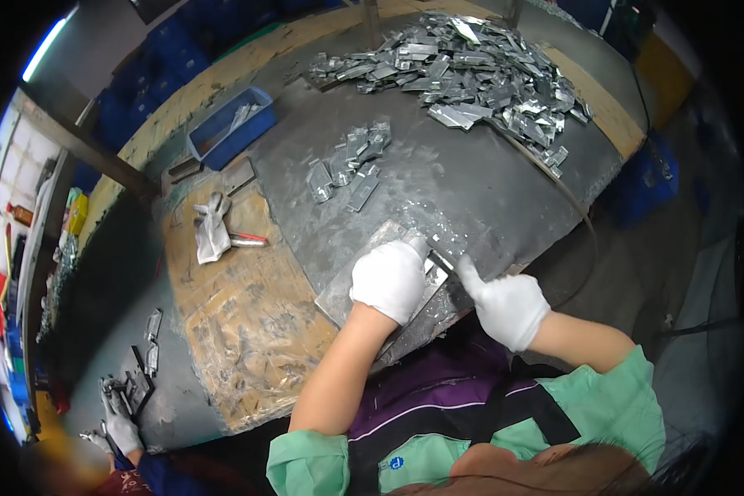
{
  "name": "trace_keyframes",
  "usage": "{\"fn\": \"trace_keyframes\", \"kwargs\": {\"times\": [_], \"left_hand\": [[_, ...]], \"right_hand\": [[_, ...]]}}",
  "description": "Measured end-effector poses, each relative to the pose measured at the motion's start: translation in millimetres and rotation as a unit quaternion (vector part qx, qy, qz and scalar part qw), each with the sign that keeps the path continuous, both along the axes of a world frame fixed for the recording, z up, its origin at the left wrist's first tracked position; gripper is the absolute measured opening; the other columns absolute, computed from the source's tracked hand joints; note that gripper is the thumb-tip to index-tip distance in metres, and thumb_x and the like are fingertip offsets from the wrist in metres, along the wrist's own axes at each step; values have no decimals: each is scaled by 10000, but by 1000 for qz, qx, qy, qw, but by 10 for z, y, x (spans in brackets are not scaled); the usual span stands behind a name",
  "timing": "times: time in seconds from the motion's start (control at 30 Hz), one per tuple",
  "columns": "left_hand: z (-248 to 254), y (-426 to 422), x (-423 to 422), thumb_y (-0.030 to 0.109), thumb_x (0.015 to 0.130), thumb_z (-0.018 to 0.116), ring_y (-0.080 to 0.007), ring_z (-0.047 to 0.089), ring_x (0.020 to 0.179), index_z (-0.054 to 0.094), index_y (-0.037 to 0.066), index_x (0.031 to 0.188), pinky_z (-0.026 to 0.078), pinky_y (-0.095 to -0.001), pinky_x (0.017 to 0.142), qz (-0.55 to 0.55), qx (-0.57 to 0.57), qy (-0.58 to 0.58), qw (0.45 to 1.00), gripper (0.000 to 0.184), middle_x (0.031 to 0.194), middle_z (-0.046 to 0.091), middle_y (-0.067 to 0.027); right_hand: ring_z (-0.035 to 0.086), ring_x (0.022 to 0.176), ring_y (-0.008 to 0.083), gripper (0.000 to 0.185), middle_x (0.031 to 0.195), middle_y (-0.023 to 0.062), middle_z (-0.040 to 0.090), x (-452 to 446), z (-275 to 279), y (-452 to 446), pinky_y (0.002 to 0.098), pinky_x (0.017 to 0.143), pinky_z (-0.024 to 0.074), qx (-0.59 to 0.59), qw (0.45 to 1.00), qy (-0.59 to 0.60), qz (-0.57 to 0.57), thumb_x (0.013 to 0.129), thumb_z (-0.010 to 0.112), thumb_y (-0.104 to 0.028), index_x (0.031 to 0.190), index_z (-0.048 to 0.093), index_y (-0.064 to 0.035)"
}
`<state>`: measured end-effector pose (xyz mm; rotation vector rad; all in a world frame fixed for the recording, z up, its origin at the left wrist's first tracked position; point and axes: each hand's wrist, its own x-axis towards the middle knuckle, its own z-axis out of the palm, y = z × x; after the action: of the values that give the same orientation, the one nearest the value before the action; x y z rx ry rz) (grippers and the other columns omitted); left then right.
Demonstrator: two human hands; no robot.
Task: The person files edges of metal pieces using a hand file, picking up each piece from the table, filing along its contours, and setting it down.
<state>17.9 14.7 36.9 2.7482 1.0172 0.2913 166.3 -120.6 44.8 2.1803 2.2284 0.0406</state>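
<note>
My left hand point(390, 279), in a white glove, is closed over a metal piece point(435, 281) on a flat metal plate point(339, 291) at the table's front edge. The glove hides much of what its fingers hold. My right hand point(508, 307), also gloved, is just right of the piece, its index finger stretched toward a dark bar point(443, 255) beside the left fingers. Whether that finger touches the bar, and whether the other fingers hold anything, I cannot tell. Small shiny scraps lie on the table beyond the plate.
A large heap of metal pieces point(479, 70) lies at the back; a smaller group point(362, 149) is nearer. At left are a blue bin point(233, 132), a cloth glove point(212, 231) and a red-handled tool point(248, 240). A co-worker's gloved hand point(122, 426) is at lower left.
</note>
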Motion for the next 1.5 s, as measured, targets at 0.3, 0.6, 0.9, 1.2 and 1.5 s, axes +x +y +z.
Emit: {"fn": "trace_keyframes", "kwargs": {"times": [0.3,0.6,0.9,1.2,1.5], "left_hand": [[-45,-1,17,193,881,498,-337,643,753,593,76,934,519,-437,665,17,-12,22,1000,161,798,645,-154],[37,-1,9,120,866,453,-329,662,759,601,50,896,529,-427,671,1,-23,17,1000,167,793,657,-161],[-11,9,-7,132,868,462,-324,663,761,603,52,895,527,-426,667,-18,-16,-10,1000,165,794,659,-168],[-19,39,-4,147,866,467,-329,660,741,609,54,902,522,-435,653,-5,-20,5,1000,173,785,656,-167],[-7,-3,2,138,848,475,-327,659,721,595,53,885,523,-440,634,-15,3,8,1000,151,749,649,-163]], "right_hand": [[610,469,266,602,544,106,603,-71,59,335,382,468,495,-15,1000,13,-17,747,521,-93,1333,433,10],[625,485,262,604,543,101,605,-43,-126,435,390,454,485,41,999,-20,-9,765,496,-88,1355,408,10],[635,503,284,604,575,122,623,1,73,238,400,453,493,-33,998,49,-9,747,518,-75,1340,420,-8],[621,476,275,617,550,106,608,106,-61,-32,384,473,506,45,999,-4,25,723,532,-64,1330,435,-3],[620,485,286,587,553,103,610,40,-17,324,396,475,499,6,998,55,-9,770,499,-79,1348,419,-17]]}}
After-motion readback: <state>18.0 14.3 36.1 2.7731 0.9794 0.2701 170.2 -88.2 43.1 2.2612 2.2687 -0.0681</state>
